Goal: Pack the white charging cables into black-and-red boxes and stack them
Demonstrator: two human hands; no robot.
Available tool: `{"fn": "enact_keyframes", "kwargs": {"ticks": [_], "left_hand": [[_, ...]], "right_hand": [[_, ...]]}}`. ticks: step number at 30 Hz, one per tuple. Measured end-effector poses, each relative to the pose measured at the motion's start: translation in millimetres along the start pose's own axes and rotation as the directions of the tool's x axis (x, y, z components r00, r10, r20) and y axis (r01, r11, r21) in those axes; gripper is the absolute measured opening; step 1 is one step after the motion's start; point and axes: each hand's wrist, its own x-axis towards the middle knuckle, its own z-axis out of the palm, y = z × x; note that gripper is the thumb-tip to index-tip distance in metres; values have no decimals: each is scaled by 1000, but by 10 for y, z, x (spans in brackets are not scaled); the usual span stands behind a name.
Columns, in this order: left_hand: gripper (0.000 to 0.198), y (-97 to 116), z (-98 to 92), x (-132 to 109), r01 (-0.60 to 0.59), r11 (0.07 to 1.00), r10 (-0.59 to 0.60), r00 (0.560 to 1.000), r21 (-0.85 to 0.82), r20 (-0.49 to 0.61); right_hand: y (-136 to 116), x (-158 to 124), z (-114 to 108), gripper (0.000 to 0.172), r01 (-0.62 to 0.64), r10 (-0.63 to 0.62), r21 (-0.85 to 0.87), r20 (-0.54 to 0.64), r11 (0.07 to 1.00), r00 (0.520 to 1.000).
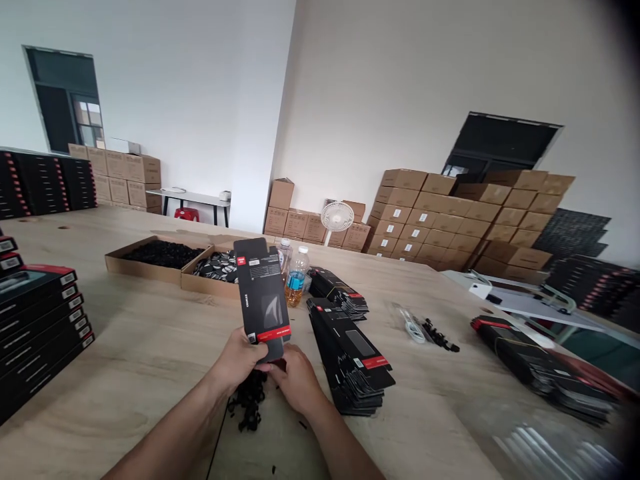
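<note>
At the left edge of the frame a stack of filled black boxes [37, 327] sits squared up, labels facing outward, probably so they can be counted at a glance. Right of it, in the upper middle, two shallow cardboard trays touch side by side on the wooden table [150, 353]: one tray [155, 257] holds loose black parts, the other tray [213, 270] holds small packets, both within arm's reach.

In the centre, I watch the left hand [240, 360] clamp thumb and fingers on the lower edge of a black retail carton [263, 290], which stands upright above the table with its printed face toward the camera. The right hand [295, 380] has its fingers curled together at the carton's bottom end, seemingly steadying the flap. Under both hands lies a small pile of black pieces [247, 400], kept close.

Behind are two drink bottles [295, 273]. Just right of the hands, flat cartons [355, 360] lie fanned for easy picking. Further right sits a white cable [413, 327].
</note>
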Motion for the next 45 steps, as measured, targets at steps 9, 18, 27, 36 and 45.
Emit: {"fn": "enact_keyframes", "kwargs": {"ticks": [9,18,27,36,45], "left_hand": [[26,-101,59,-23,37,998,-37,999,52,-6],[33,-136,8,-34,33,998,-39,989,47,140],[27,-128,23,-22,21,997,-27,997,73,78],[29,-176,26,20,-6,997,0,996,72,93],[36,-217,107,-2,-44,994,57,990,-103,125]], "right_hand": [[177,-340,-359,15,-141,144,-146,11,979,990],[196,-326,-428,31,9,0,-93,93,996,996],[108,-373,-566,35,6,35,-162,250,987,968],[69,-394,-578,16,-72,137,-262,240,962,961],[61,-326,-363,13,-33,32,-67,-9,997,999]]}}
